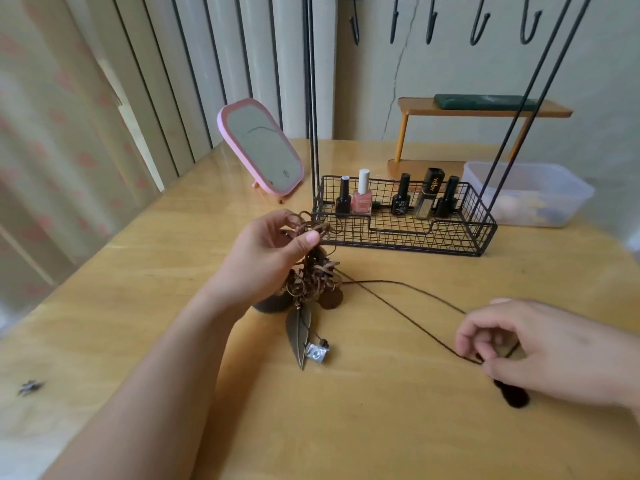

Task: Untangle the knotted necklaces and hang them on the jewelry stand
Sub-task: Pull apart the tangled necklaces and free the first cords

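While the left hand grips the knotted necklaces above the table, the right hand pinches a thin brown cord stretched from the tangle; the jewelry stand sits just behind

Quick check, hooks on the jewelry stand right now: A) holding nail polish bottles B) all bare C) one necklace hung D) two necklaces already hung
B: every hook along the top bar of the jewelry stand is bare; the knotted necklaces hang from the left hand, and the right hand pinches one thin cord pulled out from the knot.
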The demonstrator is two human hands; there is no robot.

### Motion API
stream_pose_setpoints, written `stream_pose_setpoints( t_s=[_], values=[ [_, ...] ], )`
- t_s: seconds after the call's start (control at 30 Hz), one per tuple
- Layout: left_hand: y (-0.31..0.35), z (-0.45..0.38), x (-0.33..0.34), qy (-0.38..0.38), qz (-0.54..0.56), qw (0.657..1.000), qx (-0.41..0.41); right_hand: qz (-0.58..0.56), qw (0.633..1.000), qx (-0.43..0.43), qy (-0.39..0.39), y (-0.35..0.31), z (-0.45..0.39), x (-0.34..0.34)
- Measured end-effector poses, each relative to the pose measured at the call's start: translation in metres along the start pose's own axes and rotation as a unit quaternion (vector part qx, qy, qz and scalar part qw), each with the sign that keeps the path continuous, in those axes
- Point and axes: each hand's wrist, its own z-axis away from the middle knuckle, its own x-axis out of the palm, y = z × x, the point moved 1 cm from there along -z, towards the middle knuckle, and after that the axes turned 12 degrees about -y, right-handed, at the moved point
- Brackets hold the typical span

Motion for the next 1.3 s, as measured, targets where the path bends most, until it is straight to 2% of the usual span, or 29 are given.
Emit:
stream_pose_setpoints(
  t_s=[0.17, 0.23, 0.3, 0.4, 0.5, 0.57, 0.67, 0.8, 1.0, 1.17, 1.3],
  values=[
    [0.001, -0.001, 0.001, 0.059, 0.024, 0.998, 0.021, 0.029, 1.000, -0.003, -0.001, 0.000, -0.001, 0.002],
    [0.006, -0.001, 0.001, 0.045, 0.075, 0.995, 0.040, -0.004, 0.999, -0.036, 0.028, -0.005, -0.004, 0.002],
    [0.008, 0.000, 0.005, -0.005, 0.145, 0.987, 0.062, -0.027, 0.988, -0.090, 0.121, -0.013, -0.009, 0.003],
    [0.009, -0.001, 0.016, -0.077, 0.224, 0.967, 0.090, -0.068, 0.943, -0.140, 0.295, -0.030, -0.019, 0.007],
    [0.011, -0.001, 0.024, -0.136, 0.255, 0.950, 0.116, -0.148, 0.902, -0.174, 0.367, -0.041, -0.031, 0.012],
    [0.012, -0.001, 0.027, -0.154, 0.235, 0.951, 0.134, -0.182, 0.887, -0.204, 0.372, -0.046, -0.035, 0.015],
    [0.013, 0.000, 0.029, -0.156, 0.205, 0.956, 0.139, -0.210, 0.884, -0.236, 0.345, -0.051, -0.036, 0.018],
    [0.014, 0.002, 0.030, -0.183, 0.182, 0.956, 0.140, -0.206, 0.896, -0.218, 0.327, -0.054, -0.042, 0.024],
    [0.016, 0.004, 0.031, -0.221, 0.177, 0.950, 0.134, -0.276, 0.885, -0.205, 0.313, -0.052, -0.046, 0.026],
    [0.017, 0.004, 0.033, -0.231, 0.156, 0.952, 0.125, -0.183, 0.903, -0.189, 0.340, -0.053, -0.043, 0.023],
    [0.016, 0.004, 0.029, -0.190, 0.101, 0.970, 0.110, -0.194, 0.911, -0.161, 0.328, -0.048, -0.036, 0.016]
  ],
)
